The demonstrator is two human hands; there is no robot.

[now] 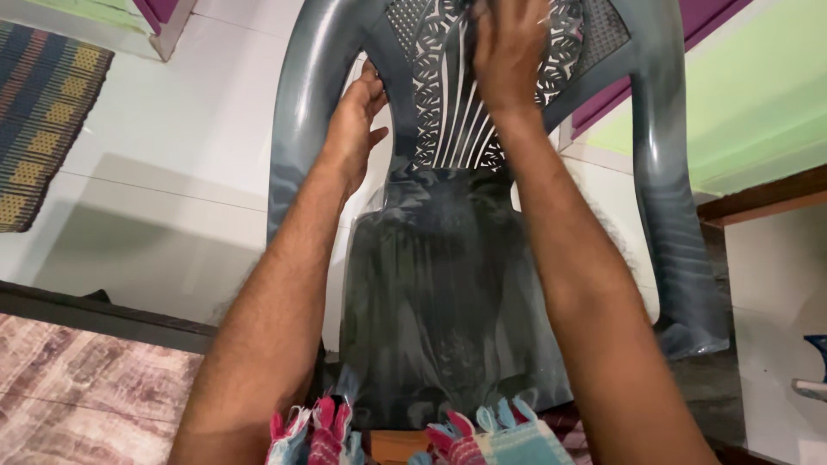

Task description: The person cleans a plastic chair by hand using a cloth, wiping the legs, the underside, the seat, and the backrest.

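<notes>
**Two Bare Hands on a Grey Plastic Chair**

At far left, a striped woven mat [39,120] in blue, yellow and brown, flat on the white tiled floor [172,172]. Lower left, a patch of reddish-brown patterned surface [77,387] behind a dark ledge.

Next, left hand [355,120], palm against the inner edge of the chair's left upright, fingers hooked round behind it, thumb sticking out toward the backrest; loosely clasping that edge rather than clenched tight.

In the middle, the grey plastic chair [448,284] itself, filling most of the view, facing the camera, glossy seat low in the frame, backrest with a pierced lattice pattern [431,103] and vertical slats rising toward the top edge. Along the bottom, a fringed cloth [508,439] in pink, blue and white, just in front of the seat.

Then right hand [508,52], pressed flat on the upper backrest over the lattice, blurred; whether anything lies beneath the palm, impossible to tell.

Further right, the chair's right armrest and leg [680,241], a green wall [741,103] with a purple strip, and a brown wooden edge [767,196] above a white surface.
</notes>
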